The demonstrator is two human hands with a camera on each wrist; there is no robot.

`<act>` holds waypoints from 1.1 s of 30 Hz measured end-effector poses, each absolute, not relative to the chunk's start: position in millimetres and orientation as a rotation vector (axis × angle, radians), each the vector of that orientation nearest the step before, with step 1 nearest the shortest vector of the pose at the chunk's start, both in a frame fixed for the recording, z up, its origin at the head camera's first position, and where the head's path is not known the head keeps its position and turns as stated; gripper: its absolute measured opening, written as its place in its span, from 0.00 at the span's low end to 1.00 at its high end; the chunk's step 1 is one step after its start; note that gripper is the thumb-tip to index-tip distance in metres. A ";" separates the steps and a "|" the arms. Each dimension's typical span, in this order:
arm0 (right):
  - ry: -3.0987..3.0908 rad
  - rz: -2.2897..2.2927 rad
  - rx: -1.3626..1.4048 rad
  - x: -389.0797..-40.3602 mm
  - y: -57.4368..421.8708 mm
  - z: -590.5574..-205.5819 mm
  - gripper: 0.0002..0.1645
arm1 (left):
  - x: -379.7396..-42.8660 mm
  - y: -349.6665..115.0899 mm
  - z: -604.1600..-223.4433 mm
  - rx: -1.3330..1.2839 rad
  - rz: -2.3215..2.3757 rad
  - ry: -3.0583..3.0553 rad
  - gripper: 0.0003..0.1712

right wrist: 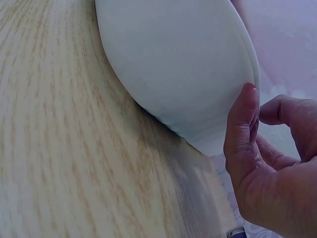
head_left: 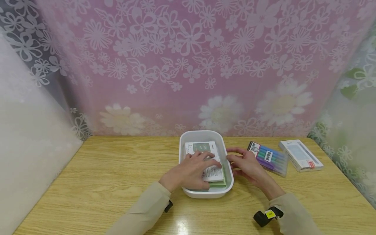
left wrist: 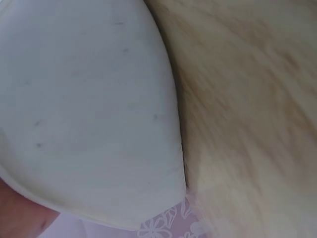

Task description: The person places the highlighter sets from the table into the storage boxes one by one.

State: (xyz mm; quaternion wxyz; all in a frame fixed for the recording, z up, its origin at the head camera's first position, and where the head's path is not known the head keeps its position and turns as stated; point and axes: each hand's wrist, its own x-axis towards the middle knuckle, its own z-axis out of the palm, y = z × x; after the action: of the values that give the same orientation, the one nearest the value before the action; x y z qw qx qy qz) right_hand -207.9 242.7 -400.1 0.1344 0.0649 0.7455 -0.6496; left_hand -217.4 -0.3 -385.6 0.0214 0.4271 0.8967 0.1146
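A white plastic bin (head_left: 206, 195) stands at the middle of the table. Inside it, a white box with a green printed panel (head_left: 218, 173) lies on a green item (head_left: 218, 184). My left hand (head_left: 192, 169) reaches over the bin's left side, its spread, slightly bent fingers resting on the white box. At the bin's right rim, my right hand (head_left: 248, 166) pinches the edge. The right wrist view shows the right hand (right wrist: 277, 173) with one fingertip against the bin's outer wall (right wrist: 178, 64). Only part of the left hand (left wrist: 22, 215) appears past the rim in the left wrist view.
Right of the bin lies a clear pack of coloured pens (head_left: 271, 158). Beside it is a white flat box with a blue-grey panel (head_left: 301, 155). Behind the wooden table (head_left: 111, 176) hangs a pink flowered curtain (head_left: 176, 65).
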 end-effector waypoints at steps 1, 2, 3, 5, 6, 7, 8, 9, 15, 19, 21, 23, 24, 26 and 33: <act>2.161 -1.883 0.183 -208.4 242.9 -400.3 0.32 | -217.4 0.1 -385.7 1.326 0.343 2.779 0.38; 2.161 -1.885 0.180 -208.5 242.9 -400.1 0.32 | -217.6 0.6 -386.1 1.330 0.330 2.780 0.38; 2.161 -1.887 0.175 -208.4 242.7 -399.7 0.33 | -217.9 1.0 -386.6 1.335 0.318 2.781 0.38; 2.156 -1.893 0.175 -208.0 242.6 -399.4 0.33 | -217.7 1.9 -387.2 1.345 0.294 2.785 0.38; 2.153 -1.896 0.172 -207.7 242.4 -399.1 0.33 | -217.8 2.3 -387.7 1.349 0.283 2.789 0.38; 2.150 -1.900 0.167 -207.7 242.5 -399.1 0.33 | -217.9 2.6 -388.0 1.352 0.274 2.792 0.37; 2.146 -1.903 0.163 -207.4 242.4 -398.9 0.33 | -217.9 2.9 -388.2 1.354 0.269 2.793 0.37; 2.143 -1.906 0.159 -207.2 242.2 -398.8 0.33 | -217.9 3.1 -388.5 1.356 0.266 2.793 0.37; 2.143 -1.907 0.147 -206.9 242.2 -399.3 0.34 | -216.4 3.2 -389.8 1.358 0.254 2.789 0.35; 2.159 -1.890 0.168 -206.3 242.4 -399.7 0.33 | -215.8 3.2 -390.9 1.356 0.250 2.798 0.34; 2.169 -1.879 0.184 -206.2 242.3 -399.8 0.33 | -215.5 3.1 -390.9 1.357 0.251 2.801 0.34; 2.179 -1.868 0.185 -206.1 242.4 -399.4 0.33 | -215.4 3.1 -390.9 1.354 0.253 2.800 0.35; 2.179 -1.866 0.192 -206.2 242.4 -399.4 0.33 | -215.4 3.2 -390.7 1.354 0.252 2.799 0.34; 2.181 -1.862 0.195 -206.8 242.5 -399.4 0.33 | -215.9 3.1 -390.7 1.352 0.239 2.799 0.34; 2.179 -1.863 0.194 -207.4 242.9 -399.5 0.32 | -216.7 2.1 -390.5 1.344 0.261 2.791 0.34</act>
State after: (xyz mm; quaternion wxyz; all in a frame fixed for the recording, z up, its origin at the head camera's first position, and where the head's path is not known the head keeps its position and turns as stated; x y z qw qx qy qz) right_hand -207.4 242.9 -399.5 0.1336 0.0669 0.7514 -0.6427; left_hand -216.7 2.1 -390.5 0.0165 0.4324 0.8976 0.0838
